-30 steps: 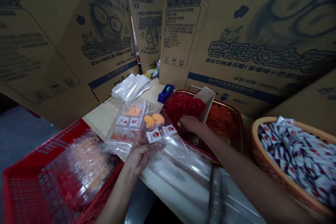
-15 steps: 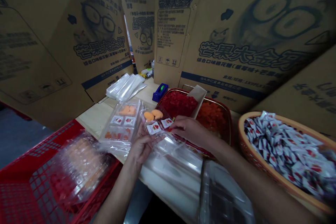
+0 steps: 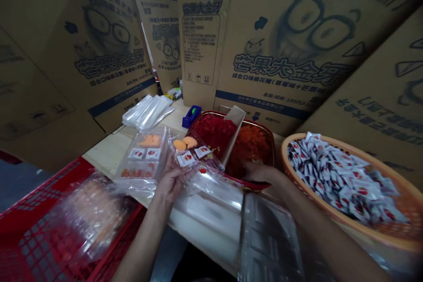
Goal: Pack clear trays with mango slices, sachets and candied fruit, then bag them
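Observation:
My left hand is closed on the near left edge of a clear plastic candy tray. In that tray lie two orange candies, two white printed sachets and a small red piece. My right hand reaches into the orange candy pieces in the right half of a red-rimmed container; its fingertips are blurred and partly hidden. A cardboard divider separates them from red candy pieces. Left of my left hand lies a filled, bagged candy tray.
An orange basket of sachets stands right. Empty clear trays lie at the front. A red crate with packed trays stands lower left. Clear bags and a blue tape dispenser lie behind. Cardboard boxes wall the back.
My right hand has left the candy tray and moved right into the orange candy pieces. A red piece now shows in the tray. My left hand keeps its hold; the view has turned slightly right.

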Action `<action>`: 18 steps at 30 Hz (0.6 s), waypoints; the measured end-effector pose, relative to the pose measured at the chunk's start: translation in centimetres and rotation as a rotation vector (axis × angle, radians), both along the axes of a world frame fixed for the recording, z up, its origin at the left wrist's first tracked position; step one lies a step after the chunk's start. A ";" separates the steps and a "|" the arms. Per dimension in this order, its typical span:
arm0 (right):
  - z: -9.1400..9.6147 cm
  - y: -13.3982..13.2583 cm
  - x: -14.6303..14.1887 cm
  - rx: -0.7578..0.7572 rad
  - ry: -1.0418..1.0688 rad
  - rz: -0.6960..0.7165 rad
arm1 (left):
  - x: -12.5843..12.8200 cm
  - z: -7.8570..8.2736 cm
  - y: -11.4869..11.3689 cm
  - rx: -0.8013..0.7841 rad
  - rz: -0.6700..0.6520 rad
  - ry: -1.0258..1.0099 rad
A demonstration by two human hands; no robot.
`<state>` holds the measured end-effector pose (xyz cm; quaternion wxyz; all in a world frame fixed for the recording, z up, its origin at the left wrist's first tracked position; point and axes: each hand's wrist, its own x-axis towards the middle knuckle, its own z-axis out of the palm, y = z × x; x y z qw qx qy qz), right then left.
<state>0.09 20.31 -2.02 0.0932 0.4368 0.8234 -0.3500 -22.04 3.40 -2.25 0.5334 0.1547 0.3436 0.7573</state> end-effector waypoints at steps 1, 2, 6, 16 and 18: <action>-0.4 -0.1 0.0 -0.042 0.029 -0.014 | 0.0 -0.1 0.1 -0.001 -0.002 -0.002; -0.8 -0.1 0.0 -0.062 0.040 -0.032 | 0.0 -0.2 0.2 -0.003 -0.003 -0.006; -1.8 0.3 0.5 -0.058 0.090 -0.143 | 0.1 -0.4 0.7 -0.007 0.006 -0.004; 1.6 -0.5 1.1 -0.153 0.598 -0.505 | 0.1 0.1 0.4 0.011 0.025 0.023; 3.5 -2.2 -0.3 -0.275 0.773 -0.510 | 0.2 0.3 0.4 0.019 0.010 0.034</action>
